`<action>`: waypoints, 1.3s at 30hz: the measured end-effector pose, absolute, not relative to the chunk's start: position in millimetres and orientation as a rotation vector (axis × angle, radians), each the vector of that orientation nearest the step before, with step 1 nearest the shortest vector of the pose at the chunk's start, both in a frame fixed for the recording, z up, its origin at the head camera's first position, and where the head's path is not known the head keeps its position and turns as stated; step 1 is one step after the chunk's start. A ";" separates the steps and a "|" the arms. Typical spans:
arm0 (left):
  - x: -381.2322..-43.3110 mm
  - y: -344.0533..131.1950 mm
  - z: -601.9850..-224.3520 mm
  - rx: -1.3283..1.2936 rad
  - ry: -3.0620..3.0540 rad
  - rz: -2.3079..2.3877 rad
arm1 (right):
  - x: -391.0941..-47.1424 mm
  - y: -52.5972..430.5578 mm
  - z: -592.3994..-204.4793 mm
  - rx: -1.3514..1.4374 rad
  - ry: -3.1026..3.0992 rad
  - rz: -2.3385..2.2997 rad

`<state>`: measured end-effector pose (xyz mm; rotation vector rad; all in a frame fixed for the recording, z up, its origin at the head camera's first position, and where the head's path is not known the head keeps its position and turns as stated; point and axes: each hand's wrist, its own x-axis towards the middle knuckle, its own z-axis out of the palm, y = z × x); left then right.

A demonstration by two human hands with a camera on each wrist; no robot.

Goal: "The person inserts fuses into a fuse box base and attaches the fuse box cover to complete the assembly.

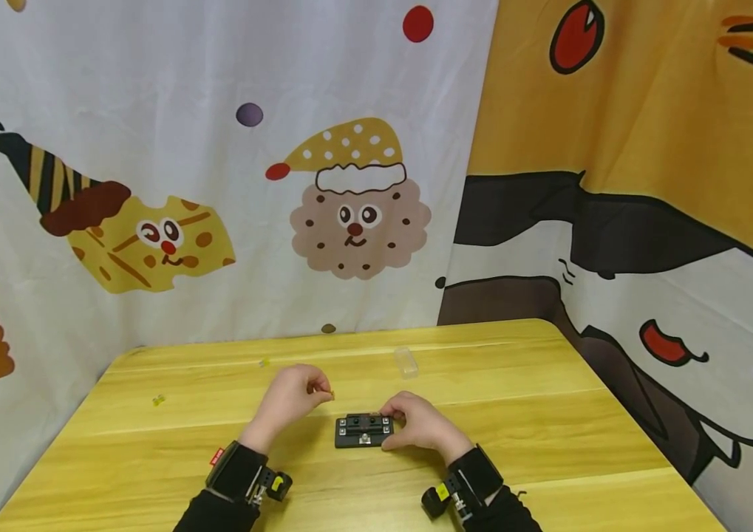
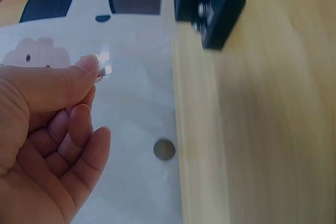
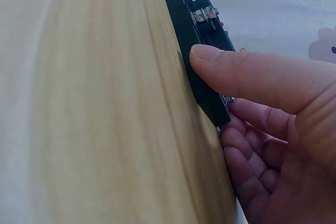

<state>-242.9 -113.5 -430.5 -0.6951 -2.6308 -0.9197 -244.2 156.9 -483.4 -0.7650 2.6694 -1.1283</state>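
On the table lies a black terminal block point(image 1: 364, 436) with metal screws on its top. My right hand point(image 1: 421, 423) grips the block's right end, thumb on the near edge. In the right wrist view, the thumb presses the side of the black terminal block point(image 3: 191, 61), and the other fingers curl at its far side. Left of the block and above the table, my left hand point(image 1: 292, 395) pinches a small clear piece with two shiny flat prongs point(image 2: 105, 64) between thumb and forefinger. The forefinger is mostly hidden behind the thumb.
A clear plastic box point(image 1: 406, 363) stands behind the block. Small yellowish pieces point(image 1: 159, 400) lie at the table's left, and another small yellowish piece point(image 1: 264, 362) lies farther back. A printed curtain point(image 1: 203, 318) hangs along the wooden table's point(image 1: 549, 443) back edge.
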 end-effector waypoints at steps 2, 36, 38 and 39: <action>-241.5 -107.4 -430.8 -0.723 -2.617 -0.937 | -244.4 157.0 -483.1 -0.760 2.665 -1.130; -231.6 -50.8 -451.6 -0.890 -2.620 -0.896 | -245.7 157.9 -482.3 -0.808 2.655 -1.136; -231.6 -49.2 -452.2 -0.889 -2.617 -0.889 | -245.5 158.1 -482.8 -0.815 2.656 -1.133; -231.8 -48.3 -452.8 -0.885 -2.617 -0.884 | -245.4 158.2 -482.9 -0.819 2.657 -1.132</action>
